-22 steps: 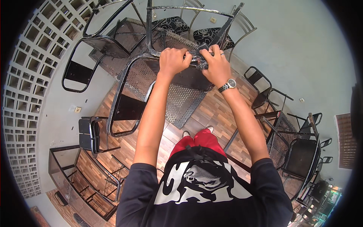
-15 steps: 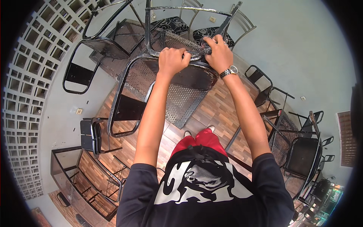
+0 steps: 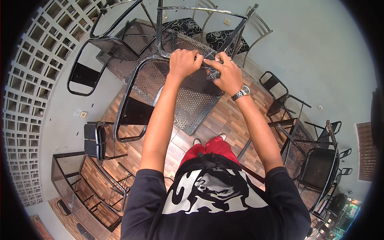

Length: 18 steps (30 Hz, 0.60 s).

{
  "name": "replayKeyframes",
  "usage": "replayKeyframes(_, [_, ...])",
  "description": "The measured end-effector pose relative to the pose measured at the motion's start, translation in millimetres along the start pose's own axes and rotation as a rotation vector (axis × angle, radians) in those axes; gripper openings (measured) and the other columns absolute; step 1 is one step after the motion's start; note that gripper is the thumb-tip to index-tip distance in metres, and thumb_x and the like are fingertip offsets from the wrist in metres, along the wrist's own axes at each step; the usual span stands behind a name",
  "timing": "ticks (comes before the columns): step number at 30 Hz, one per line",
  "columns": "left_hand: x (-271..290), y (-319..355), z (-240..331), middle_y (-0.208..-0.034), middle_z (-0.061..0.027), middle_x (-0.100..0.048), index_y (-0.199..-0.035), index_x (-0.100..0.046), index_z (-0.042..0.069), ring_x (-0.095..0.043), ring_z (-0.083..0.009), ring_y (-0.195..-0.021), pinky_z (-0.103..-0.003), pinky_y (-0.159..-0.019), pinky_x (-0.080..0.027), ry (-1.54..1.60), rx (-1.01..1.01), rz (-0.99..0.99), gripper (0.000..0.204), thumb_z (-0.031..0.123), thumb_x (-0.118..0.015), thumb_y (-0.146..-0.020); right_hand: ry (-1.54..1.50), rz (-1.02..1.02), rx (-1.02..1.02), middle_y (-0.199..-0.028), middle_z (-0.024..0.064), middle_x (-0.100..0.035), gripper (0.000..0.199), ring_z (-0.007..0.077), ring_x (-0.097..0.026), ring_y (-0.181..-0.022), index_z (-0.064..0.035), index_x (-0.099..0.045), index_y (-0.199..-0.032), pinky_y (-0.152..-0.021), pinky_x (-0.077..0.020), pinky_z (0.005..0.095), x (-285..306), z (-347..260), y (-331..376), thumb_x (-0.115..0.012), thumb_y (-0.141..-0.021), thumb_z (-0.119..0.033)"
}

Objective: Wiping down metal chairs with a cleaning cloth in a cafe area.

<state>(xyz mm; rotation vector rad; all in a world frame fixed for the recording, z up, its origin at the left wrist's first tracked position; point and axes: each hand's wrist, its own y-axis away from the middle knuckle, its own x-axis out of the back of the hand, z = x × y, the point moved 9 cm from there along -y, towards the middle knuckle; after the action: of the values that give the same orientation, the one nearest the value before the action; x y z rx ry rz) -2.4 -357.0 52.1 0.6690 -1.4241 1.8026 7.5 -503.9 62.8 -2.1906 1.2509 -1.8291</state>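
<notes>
Black metal chair [image 3: 176, 86] held up high in 2 hands.
Left hand [image 3: 183, 63] is curled tight on the chair's top bar; right hand [image 3: 226, 74] is closed on a dark bit just beside it. It hangs in front of the person, above the wood floor [image 3: 228, 116]. It looks hard, stiff and heavy, so the thick bar is the best place to grab.

Bright, even daylight fills the scene, shadows soft and faint. Focus holds sharp at centre; the fisheye bends straight lines hard near the rim, ringed by black vignette.
</notes>
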Motion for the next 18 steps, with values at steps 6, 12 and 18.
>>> replayKeyframes(6, [-3,3,-5,-0.059,-0.0157,-0.065,-0.075,-0.075,0.010,-0.065,-0.0339,-0.057,-0.043,-0.068,-0.051,0.004,0.008,0.017,0.030,0.031,-0.055,-0.084,0.146,-0.068,-0.005,-0.110,0.0032,-0.055,0.057,0.0264,-0.062,-0.098,-0.0189,-0.071,-0.114,-0.072,-0.0591,0.0382,4,-19,16,-0.080,-0.060,-0.006])
replayKeyframes(12, [-2,1,1,-0.061,-0.0164,-0.066,-0.075,-0.075,0.010,-0.066,-0.0343,-0.058,-0.044,-0.072,-0.051,-0.021,0.013,0.002,0.031,0.029,-0.053,-0.085,0.152,-0.009,-0.119,-0.113,0.0040,-0.056,0.057,0.0282,-0.060,-0.101,-0.0186,-0.070,-0.116,-0.075,-0.0587,0.0403,4,-9,37,-0.079,-0.061,-0.006])
replayKeyframes(18, [-1,3,3,-0.062,-0.0171,-0.065,-0.073,-0.072,0.008,-0.065,-0.0359,-0.060,-0.045,-0.070,-0.050,0.011,0.008,0.029,0.030,0.027,-0.052,-0.086,0.125,0.088,-0.108,-0.110,0.0054,-0.057,0.053,0.0297,-0.061,-0.100,-0.0147,-0.069,-0.116,-0.075,-0.0583,0.0411,4,-11,26,-0.078,-0.064,-0.007])
